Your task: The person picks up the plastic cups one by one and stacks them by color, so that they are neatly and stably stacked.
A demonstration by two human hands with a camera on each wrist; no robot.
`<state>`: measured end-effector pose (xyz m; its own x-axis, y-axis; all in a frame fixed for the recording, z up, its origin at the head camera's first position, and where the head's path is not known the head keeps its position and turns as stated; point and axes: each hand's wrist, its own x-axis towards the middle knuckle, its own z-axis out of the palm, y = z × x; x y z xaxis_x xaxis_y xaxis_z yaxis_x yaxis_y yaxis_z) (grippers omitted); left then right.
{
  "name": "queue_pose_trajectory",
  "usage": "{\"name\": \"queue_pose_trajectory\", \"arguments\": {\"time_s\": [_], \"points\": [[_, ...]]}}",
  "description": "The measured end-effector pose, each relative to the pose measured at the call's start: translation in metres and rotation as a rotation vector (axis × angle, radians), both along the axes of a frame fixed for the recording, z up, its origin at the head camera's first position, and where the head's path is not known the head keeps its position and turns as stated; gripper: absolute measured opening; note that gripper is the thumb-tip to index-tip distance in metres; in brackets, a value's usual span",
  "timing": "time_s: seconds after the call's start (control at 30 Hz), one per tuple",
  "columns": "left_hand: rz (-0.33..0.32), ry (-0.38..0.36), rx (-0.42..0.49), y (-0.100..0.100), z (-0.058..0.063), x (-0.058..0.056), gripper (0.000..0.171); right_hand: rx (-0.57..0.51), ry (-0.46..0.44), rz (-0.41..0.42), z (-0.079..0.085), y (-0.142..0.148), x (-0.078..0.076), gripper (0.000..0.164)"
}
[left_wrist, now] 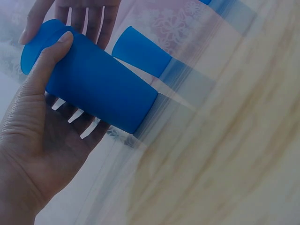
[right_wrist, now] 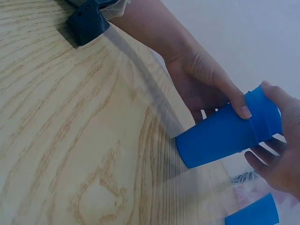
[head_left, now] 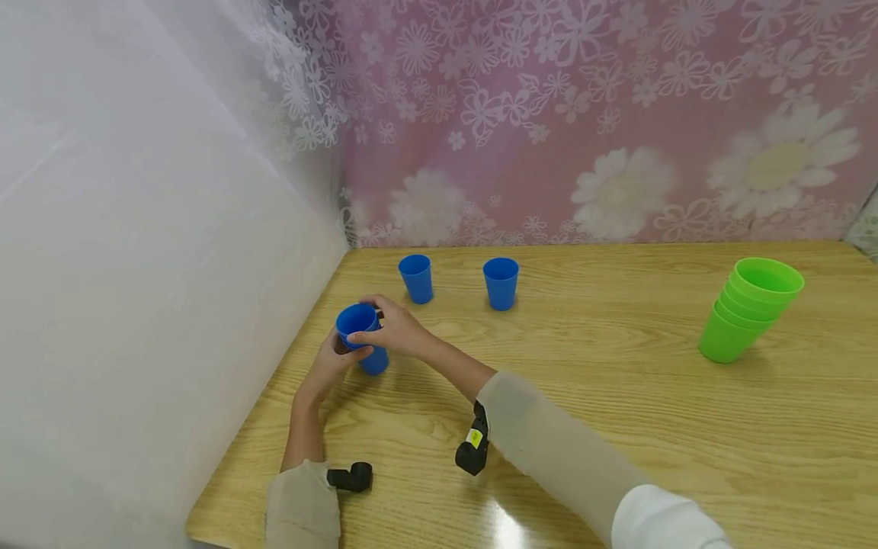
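A short stack of blue plastic cups [head_left: 373, 361] stands at the left of the wooden table, nested mouth up. My left hand [head_left: 328, 369] grips the outer cup, its thumb across the near side and its fingers behind, as the left wrist view shows. From the right, my right hand [head_left: 399, 332] holds the top cup by its rim, thumb in front and fingers on the far side. In the right wrist view the upper cup [right_wrist: 263, 110] sits almost fully inside the lower cup [right_wrist: 218, 137], only a band near its rim showing.
Two single blue cups, one on the left [head_left: 418, 282] and one on the right [head_left: 501, 286], stand upright behind the hands. A nested stack of green cups [head_left: 730, 335] is at the far right. White sheeting [head_left: 171, 252] borders the table's left; a flowered curtain [head_left: 521, 152] hangs behind.
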<state>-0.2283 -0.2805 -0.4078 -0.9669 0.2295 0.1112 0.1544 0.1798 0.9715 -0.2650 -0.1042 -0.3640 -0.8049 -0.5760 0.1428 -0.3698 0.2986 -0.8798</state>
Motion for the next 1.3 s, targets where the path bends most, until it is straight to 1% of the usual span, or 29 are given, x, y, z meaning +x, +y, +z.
{"name": "queue_pose_trajectory", "arguments": {"time_s": [0.1, 0.17, 0.37, 0.57, 0.8, 0.97, 1.13, 1.3], "points": [[0.009, -0.005, 0.012, -0.004, -0.008, -0.006, 0.070, -0.007, -0.012, 0.022, 0.002, 0.003, 0.000, 0.069], [0.016, 0.000, 0.014, -0.005, -0.011, -0.008, 0.071, -0.023, -0.016, 0.037, 0.004, 0.006, -0.001, 0.068], [0.033, 0.018, 0.018, -0.004, -0.013, -0.008, 0.073, -0.046, 0.011, 0.027, 0.011, 0.023, -0.007, 0.067], [0.030, 0.024, 0.020, -0.002, -0.013, -0.007, 0.073, -0.072, 0.020, -0.025, 0.023, 0.046, -0.017, 0.066], [0.021, 0.049, 0.034, -0.002, -0.014, -0.007, 0.071, -0.047, 0.035, -0.108, 0.036, 0.075, -0.030, 0.065], [0.025, 0.046, 0.024, -0.002, -0.014, -0.007, 0.072, -0.072, 0.049, -0.125, 0.041, 0.098, -0.037, 0.067], [0.039, 0.030, 0.011, -0.002, -0.013, -0.005, 0.074, -0.078, 0.060, -0.176, 0.043, 0.120, -0.041, 0.065], [0.043, 0.018, 0.004, -0.002, -0.011, -0.004, 0.074, -0.086, 0.075, -0.216, 0.038, 0.139, -0.049, 0.066]]}}
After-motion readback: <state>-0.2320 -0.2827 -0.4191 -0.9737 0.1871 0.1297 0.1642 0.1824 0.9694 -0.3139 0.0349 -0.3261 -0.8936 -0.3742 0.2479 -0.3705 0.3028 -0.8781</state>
